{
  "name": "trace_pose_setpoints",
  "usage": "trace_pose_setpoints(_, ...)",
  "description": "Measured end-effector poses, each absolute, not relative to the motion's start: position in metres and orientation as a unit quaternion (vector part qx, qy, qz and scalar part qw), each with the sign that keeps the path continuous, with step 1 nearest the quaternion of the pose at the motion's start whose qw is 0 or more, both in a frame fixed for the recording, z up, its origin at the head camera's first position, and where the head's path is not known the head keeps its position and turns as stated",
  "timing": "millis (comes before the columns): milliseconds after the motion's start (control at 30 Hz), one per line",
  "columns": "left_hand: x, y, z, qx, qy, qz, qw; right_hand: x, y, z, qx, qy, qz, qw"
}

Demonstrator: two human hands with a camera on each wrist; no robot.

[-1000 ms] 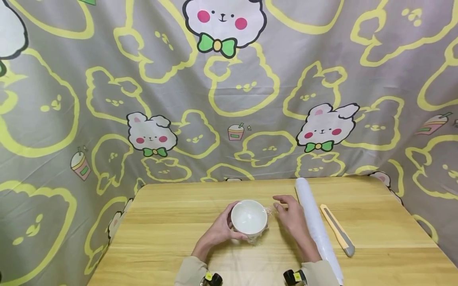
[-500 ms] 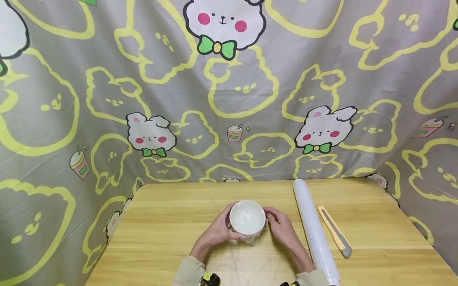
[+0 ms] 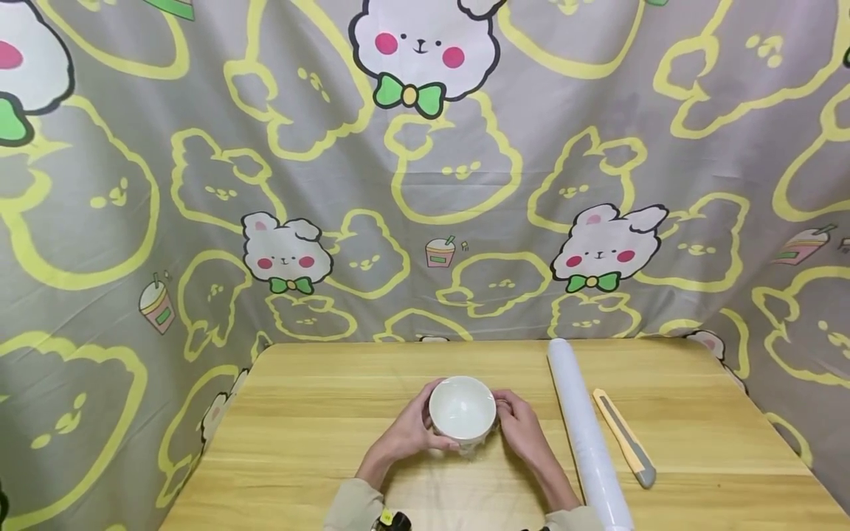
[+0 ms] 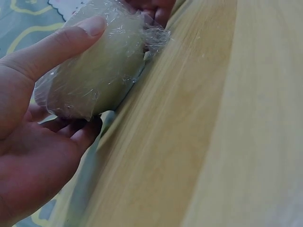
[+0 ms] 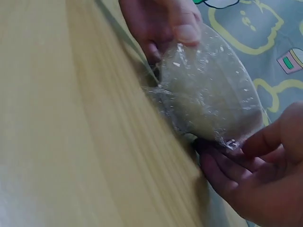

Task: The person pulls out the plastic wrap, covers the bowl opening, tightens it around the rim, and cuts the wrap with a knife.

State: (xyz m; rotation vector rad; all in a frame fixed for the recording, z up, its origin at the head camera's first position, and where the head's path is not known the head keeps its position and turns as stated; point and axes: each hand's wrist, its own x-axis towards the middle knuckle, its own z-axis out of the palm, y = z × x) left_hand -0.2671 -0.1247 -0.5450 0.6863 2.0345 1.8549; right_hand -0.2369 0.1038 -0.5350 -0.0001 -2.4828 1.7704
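A white bowl (image 3: 462, 408) stands in the middle of the table in the head view, its mouth facing up. Crinkled clear cling film (image 5: 189, 94) wraps its outer wall, with loose folds bunched near the base. My left hand (image 3: 406, 431) grips the bowl from the left, thumb lying across the near side over the film in the left wrist view. On the opposite side, my right hand (image 3: 522, 429) has its thumb and curled fingers at the film's edge, pinching it against the bowl's wall.
Right of my right forearm, a long roll of cling film (image 3: 587, 435) lies lengthwise on the wooden table (image 3: 312, 428). A yellow and grey utility knife (image 3: 623, 435) rests beyond it. Patterned cloth (image 3: 372, 177) hangs behind the table and along its sides.
My right hand has moved left from beside the bowl onto its right side, gathering the loose film there. My left hand keeps its grip on the bowl.
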Motion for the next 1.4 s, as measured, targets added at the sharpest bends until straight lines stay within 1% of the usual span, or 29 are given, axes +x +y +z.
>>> trace_pose_setpoints(300, -0.271, -0.124, -0.544, 0.254, 0.722, 0.629, 0.14, -0.236, 0.111, -0.532, 0.038, -0.757, 0.652, 0.0)
trace_pose_setpoints(400, -0.271, -0.122, -0.544, 0.256, 0.718, 0.631, 0.143, -0.23, 0.117, -0.526, 0.072, -0.771, 0.633, -0.012)
trace_pose_setpoints(533, -0.271, -0.122, -0.544, 0.256, 0.715, 0.635, 0.142, -0.219, 0.114, -0.522, 0.119, -0.823, 0.556, -0.013)
trace_pose_setpoints(600, -0.27, -0.124, -0.543, 0.253, 0.718, 0.634, 0.139, -0.215, 0.106, -0.524, 0.133, -0.845, 0.518, 0.007)
trace_pose_setpoints(800, -0.266, -0.13, -0.545, 0.252, 0.719, 0.634, 0.136, -0.214, 0.077, -0.541, 0.107, -0.884, 0.439, 0.122)
trace_pose_setpoints(867, -0.266, -0.132, -0.546, 0.252, 0.72, 0.632, 0.135, -0.216, 0.073, -0.544, 0.101, -0.887, 0.427, 0.141)
trace_pose_setpoints(967, -0.266, -0.133, -0.546, 0.252, 0.719, 0.634, 0.133, -0.218, 0.072, -0.546, 0.106, -0.887, 0.424, 0.148)
trace_pose_setpoints(1033, -0.266, -0.133, -0.545, 0.247, 0.716, 0.638, 0.135, -0.22, 0.073, -0.545, 0.117, -0.885, 0.428, 0.139)
trace_pose_setpoints(1100, -0.267, -0.133, -0.545, 0.243, 0.717, 0.639, 0.138, -0.221, 0.077, -0.543, 0.121, -0.88, 0.445, 0.115)
trace_pose_setpoints(1300, -0.273, -0.13, -0.544, 0.247, 0.703, 0.644, 0.174, -0.215, 0.1, -0.521, 0.083, -0.863, 0.498, -0.012)
trace_pose_setpoints(1333, -0.273, -0.131, -0.542, 0.248, 0.7, 0.646, 0.179, -0.213, 0.104, -0.516, 0.078, -0.864, 0.496, -0.022)
trace_pose_setpoints(1400, -0.274, -0.136, -0.536, 0.254, 0.701, 0.643, 0.175, -0.209, 0.112, -0.505, 0.072, -0.865, 0.495, -0.022)
